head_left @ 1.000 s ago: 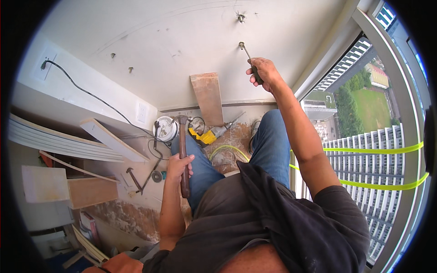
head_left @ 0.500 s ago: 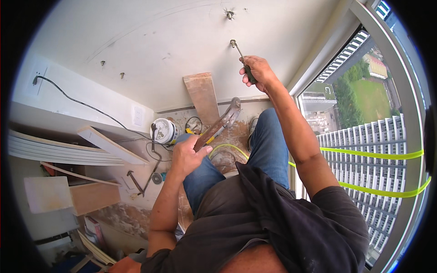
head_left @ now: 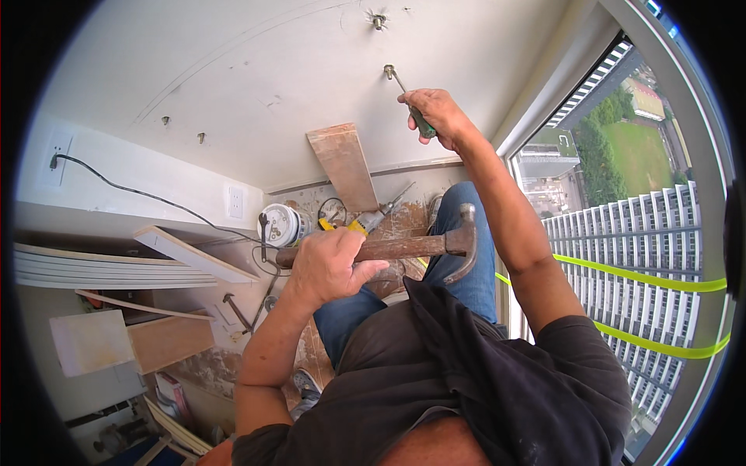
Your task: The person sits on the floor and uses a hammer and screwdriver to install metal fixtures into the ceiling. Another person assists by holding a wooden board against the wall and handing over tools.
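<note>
My left hand (head_left: 328,264) is closed round the wooden handle of a claw hammer (head_left: 404,248). The hammer lies level above my knees, its metal head to the right and claw toward me. My right hand (head_left: 441,116), reaching out to the wall, grips a screwdriver (head_left: 424,126) by its green handle. Its shaft slants up to a bolt (head_left: 389,72) sticking out of the wall; the tip appears to touch it. Farther up, a second bolt (head_left: 378,22) projects from chipped plaster. Two smaller fixings (head_left: 201,138) show in the wall at left.
A wooden board (head_left: 344,167) leans on the wall. Behind my left hand are a white bucket (head_left: 281,225) and a yellow power tool (head_left: 367,222). Planks (head_left: 194,252) lie left, near another hammer (head_left: 237,312) on the floor. A black cord (head_left: 140,190) runs down from a socket. The window (head_left: 637,155) is right.
The hammer has swung from pointing away at the wall to lying level, head to the right. The screwdriver stays at the same bolt. My view has shifted slightly.
</note>
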Demonstrator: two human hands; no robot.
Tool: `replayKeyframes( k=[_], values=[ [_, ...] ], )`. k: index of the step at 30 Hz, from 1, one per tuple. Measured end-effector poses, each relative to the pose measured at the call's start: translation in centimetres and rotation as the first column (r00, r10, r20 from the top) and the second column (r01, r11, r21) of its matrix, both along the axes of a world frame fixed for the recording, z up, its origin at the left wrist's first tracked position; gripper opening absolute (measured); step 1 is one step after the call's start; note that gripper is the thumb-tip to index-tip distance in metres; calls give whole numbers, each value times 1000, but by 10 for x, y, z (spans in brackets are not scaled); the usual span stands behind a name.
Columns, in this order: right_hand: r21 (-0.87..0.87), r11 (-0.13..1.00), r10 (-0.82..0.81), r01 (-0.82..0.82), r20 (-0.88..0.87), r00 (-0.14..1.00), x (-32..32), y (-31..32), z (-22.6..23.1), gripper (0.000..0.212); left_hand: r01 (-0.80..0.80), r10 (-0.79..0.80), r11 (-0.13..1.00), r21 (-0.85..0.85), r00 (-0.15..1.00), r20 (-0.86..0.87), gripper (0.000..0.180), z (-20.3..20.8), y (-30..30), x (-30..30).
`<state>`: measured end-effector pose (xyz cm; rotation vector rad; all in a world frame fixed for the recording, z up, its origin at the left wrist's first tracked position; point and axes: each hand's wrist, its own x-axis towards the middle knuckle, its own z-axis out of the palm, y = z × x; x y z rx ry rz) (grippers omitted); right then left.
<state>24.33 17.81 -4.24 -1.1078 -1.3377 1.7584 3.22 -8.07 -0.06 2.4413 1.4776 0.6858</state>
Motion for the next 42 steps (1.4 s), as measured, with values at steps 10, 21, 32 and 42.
replayKeyframes(
  k=[10, 21, 32, 42],
  values=[
    [-7, 1000, -16, 16, -81, 997, -4, -3, -11, 39, 114, -45, 946, 304, 973, -224, 52, 10, 30, 1],
    [-24, 1000, -8, 4, -165, 986, -9, 0, -23, 42, -70, 173, 951, 300, 927, -333, 53, -9, 66, -26],
    [-44, 999, -28, 22, -128, 991, -13, 1, -14, 44, -53, 166, 951, 306, 920, -355, 54, -9, 76, -30],
    [-54, 998, -30, 20, -188, 982, -12, -1, -14, 37, 99, 61, 923, 373, 916, -396, 55, -9, 72, -29]
  ],
)
